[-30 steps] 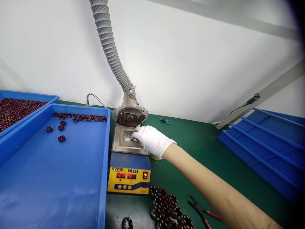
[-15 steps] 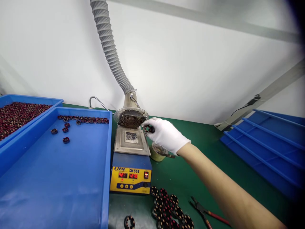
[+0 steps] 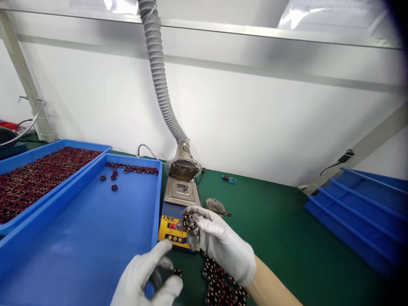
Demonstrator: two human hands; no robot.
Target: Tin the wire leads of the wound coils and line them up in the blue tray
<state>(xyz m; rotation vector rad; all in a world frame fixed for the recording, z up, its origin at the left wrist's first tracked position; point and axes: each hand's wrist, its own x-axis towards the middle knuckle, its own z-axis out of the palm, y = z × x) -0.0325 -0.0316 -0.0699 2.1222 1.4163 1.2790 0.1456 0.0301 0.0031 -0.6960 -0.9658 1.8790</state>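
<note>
My right hand (image 3: 219, 238), in a white glove, pinches a small black ring-shaped coil (image 3: 189, 222) with copper-coloured spots between thumb and fingers. It hovers in front of the solder pot (image 3: 178, 197), partly covering its yellow panel. At the bottom, my gloved left hand (image 3: 149, 276) has its thumb and fingers spread apart. Another ring coil (image 3: 177, 273) shows beside its fingertips, partly hidden by the thumb; no firm grip on it is visible. Below my right hand lies a pile of similar ring coils (image 3: 219, 282) on the green mat.
Left of the pot stands a blue tray (image 3: 127, 225) with a row of ring coils along its far wall; a fuller blue tray (image 3: 108, 148) is beyond it. A round container (image 3: 215, 205), blue-handled cutters (image 3: 228, 179), stacked blue trays (image 3: 357, 212) and an exhaust hose (image 3: 159, 76) are also around.
My right hand has drawn back from beside the pot's top toward me, still holding a ring coil. My left hand has come into view. The camera view has tilted up.
</note>
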